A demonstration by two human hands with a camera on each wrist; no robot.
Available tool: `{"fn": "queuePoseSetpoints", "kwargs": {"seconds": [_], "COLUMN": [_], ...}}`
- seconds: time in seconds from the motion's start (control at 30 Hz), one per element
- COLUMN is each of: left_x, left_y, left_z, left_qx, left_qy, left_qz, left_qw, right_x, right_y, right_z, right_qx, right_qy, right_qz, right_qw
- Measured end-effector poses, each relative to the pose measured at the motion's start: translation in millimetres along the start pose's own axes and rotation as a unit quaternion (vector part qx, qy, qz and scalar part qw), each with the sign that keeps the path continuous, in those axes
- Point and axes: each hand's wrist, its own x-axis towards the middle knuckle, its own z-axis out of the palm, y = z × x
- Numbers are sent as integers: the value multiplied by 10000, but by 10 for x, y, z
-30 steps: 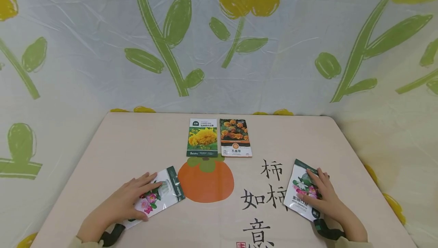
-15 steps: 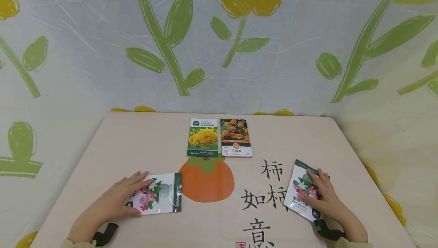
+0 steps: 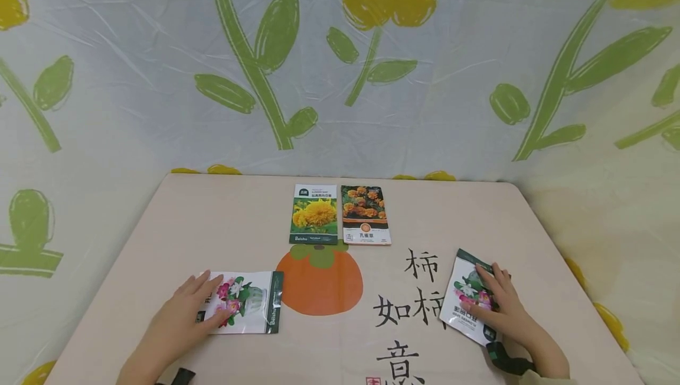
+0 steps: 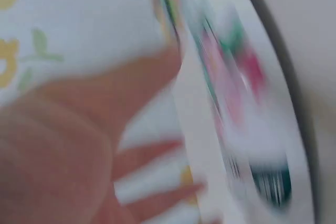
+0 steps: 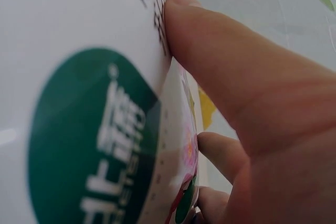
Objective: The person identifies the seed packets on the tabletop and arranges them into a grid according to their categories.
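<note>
Near the front left of the table lies a white seed packet [image 3: 249, 305] with pink flowers and a dark green end, turned sideways. My left hand [image 3: 177, 317] is over its left end, fingers spread and thumb on its face. In the left wrist view that packet [image 4: 236, 93] is blurred, with the thumb overlapping its edge. At the front right, a similar seed packet [image 3: 466, 293] lies tilted and upside down to me. My right hand [image 3: 504, 308] rests on its right side, fingers extended. The right wrist view shows the thumb against this packet's [image 5: 94, 129] printed face.
Two more seed packets stand side by side at the back, one with a yellow flower [image 3: 314, 214] and one with orange flowers [image 3: 366, 215]. The pale tablecloth [image 3: 223, 214] bears an orange persimmon print and black characters. A flower-printed curtain [image 3: 451, 78] hangs behind.
The left packet has turned from slanting to lying straight sideways. My left hand moved back left with it, then shifted slightly, fingers more spread. The right hand and its packet stay put.
</note>
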Motion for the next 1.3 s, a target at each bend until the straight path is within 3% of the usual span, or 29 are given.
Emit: {"fn": "queuePoseSetpoints", "kwargs": {"seconds": [0.13, 0.27, 0.5, 0.63, 0.97, 1.3], "left_x": [-45, -27, 84, 136, 167, 159], "left_y": [335, 596, 828, 877, 901, 849], "left_z": [56, 165, 384, 414, 442, 414], "left_qx": [-308, -104, 696, 705, 387, 349], "left_qy": [172, 114, 583, 519, 224, 70], "left_qz": [-832, -1421, -1886, -2196, -2365, -2115], "left_qw": [9959, 9897, 9778, 9717, 9706, 9767], "right_x": [-9, -13, 0, -4, -17, -19], "right_y": [-8, -5, 20, 19, 10, 22], "right_z": [4, 9, 22, 21, 26, 38], "right_qx": [19, 14, 14, -8, -45, -53], "right_qy": [17, 32, 8, -12, 78, 105], "right_qz": [7, 5, 23, 58, 40, 43], "right_qw": [10000, 10000, 10000, 10000, 10000, 9999]}}
